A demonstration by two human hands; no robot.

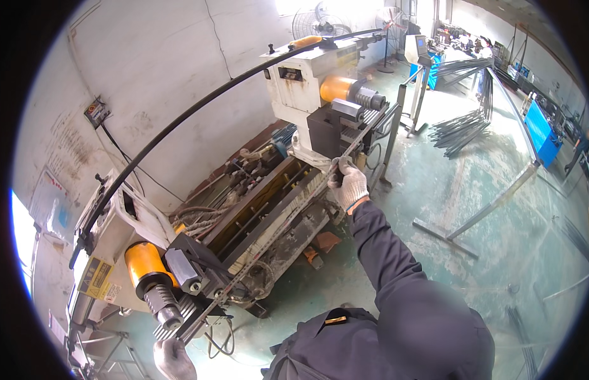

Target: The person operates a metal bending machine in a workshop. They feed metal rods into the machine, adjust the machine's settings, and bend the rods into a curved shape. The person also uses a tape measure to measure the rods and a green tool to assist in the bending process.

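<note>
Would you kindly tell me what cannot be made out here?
In the head view:
Left hand: most fingers hidden behind its own back.
Left forearm: cut off by the lower edge.
Right hand: fingers partly cover what they touch.
Far worker: too small for detail.

Room above the bed [274, 218] between left head [111, 240] and right head [288, 98] — but black tube [199, 115] arches across the wall side. Bar [228, 291] runs along the front edge. Right hand [349, 183]: right head blocks ahead, post [394, 136] to the right. Left hand [174, 359]: grey spindle [163, 305] just beyond — gap toward the body.
</note>
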